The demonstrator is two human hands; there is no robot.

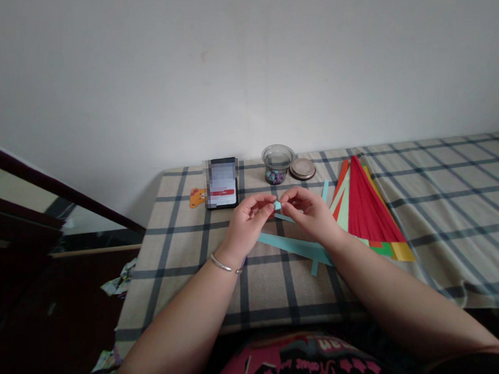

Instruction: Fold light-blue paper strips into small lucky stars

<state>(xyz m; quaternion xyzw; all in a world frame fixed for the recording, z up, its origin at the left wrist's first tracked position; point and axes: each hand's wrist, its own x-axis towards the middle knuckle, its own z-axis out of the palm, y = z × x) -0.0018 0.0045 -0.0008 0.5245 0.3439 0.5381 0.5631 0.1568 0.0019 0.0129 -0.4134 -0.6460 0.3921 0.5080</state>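
Checked cloth covers the desk [175,283] below a pale wall. The left hand [247,218] and right hand [309,211] meet above it, the fingers of both pinched shut on a small blue paper strip [277,205], apparently mid-fold. The following crease calls for a fine, steady pinch. Loose blue strips [292,245] lie beneath.

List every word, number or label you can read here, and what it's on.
Nothing reads clearly.
On the phone screen: blurred out, unreadable.
On the shirt: script lettering, upside down and cut off, illegible.
On the blue paper strip, jar and lid: no text.
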